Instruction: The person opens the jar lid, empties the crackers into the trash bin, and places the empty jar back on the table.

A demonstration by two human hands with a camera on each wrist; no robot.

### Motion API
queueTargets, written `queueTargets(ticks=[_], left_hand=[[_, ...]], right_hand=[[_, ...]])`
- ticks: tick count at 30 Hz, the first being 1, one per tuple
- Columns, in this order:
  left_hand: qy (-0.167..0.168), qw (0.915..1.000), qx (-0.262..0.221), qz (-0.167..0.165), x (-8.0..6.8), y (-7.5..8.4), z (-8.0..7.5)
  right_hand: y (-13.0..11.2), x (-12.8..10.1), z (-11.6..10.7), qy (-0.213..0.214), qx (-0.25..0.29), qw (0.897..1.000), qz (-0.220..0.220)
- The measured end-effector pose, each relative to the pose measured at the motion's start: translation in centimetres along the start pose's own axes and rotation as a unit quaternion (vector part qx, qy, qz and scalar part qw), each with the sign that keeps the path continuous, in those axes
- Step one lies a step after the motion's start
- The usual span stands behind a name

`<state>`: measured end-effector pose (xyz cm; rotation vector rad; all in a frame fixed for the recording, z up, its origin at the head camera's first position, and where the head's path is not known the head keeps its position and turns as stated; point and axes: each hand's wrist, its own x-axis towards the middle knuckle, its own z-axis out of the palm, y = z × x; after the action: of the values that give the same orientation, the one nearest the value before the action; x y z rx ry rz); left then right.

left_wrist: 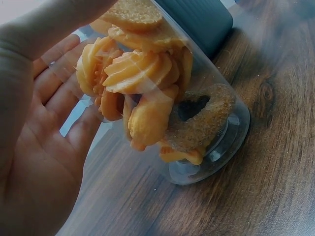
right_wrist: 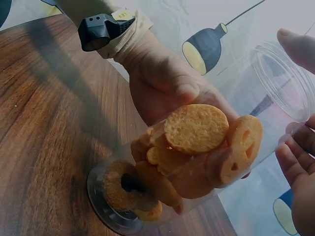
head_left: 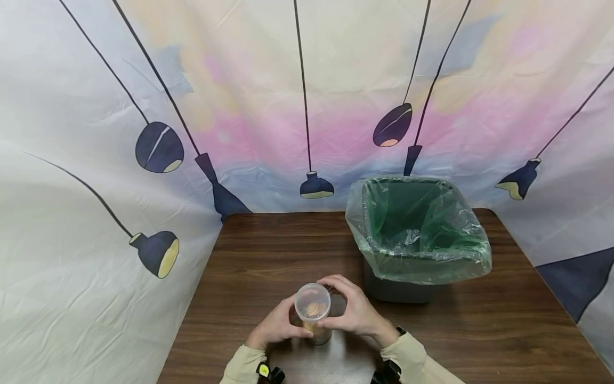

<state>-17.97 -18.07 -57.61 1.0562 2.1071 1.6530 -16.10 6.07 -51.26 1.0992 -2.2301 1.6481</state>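
With bent fingers (head_left: 341, 285) of both hands, holding a clear jar (head_left: 314, 320) from two sides. On the left, gripping the side of the jar with the left hand (head_left: 277, 324), thumb in front and the rest round the back. On the right, gripping higher up with the right hand (head_left: 357, 312), thumb on the near side of the rim (head_left: 297, 305) and fingertips on the far side. So, closer to the round top: the right hand. Closer to the middle: the left hand. Standing on end, or close to it, with the long way going up and down between the two hands, top up high and bottom down at the brown surface (head_left: 278, 245). Hard to tell if leaning a little, and hard to tell if closed off at the top. Inside, lots of cookies (left_wrist: 142, 73), heaped from the bottom to partway up, with bare room left under the rim. Just past the right hand and farther back, a dark bin (head_left: 398, 290) with a thin green bag (head_left: 431, 272) folded over the edge.
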Motion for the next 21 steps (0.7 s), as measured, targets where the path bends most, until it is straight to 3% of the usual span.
queueTargets(ticks=[3, 10, 21], left_hand=[[0.003, 0.9999, -0.006, -0.015, 0.0, 0.3, 0.0], [0.008, 0.9998, 0.011, -0.013, 0.0, 0.2, 0.1], [0.007, 0.9999, 0.002, -0.016, 0.0, 0.0, 0.1]], right_hand=[[-1.2, 0.3, -0.1, 0.010, -0.004, 1.000, 0.003], [-3.7, 1.0, -0.4, 0.015, -0.018, 1.000, -0.017], [0.5, 0.0, 1.1, 0.044, -0.061, 0.997, -0.030]])
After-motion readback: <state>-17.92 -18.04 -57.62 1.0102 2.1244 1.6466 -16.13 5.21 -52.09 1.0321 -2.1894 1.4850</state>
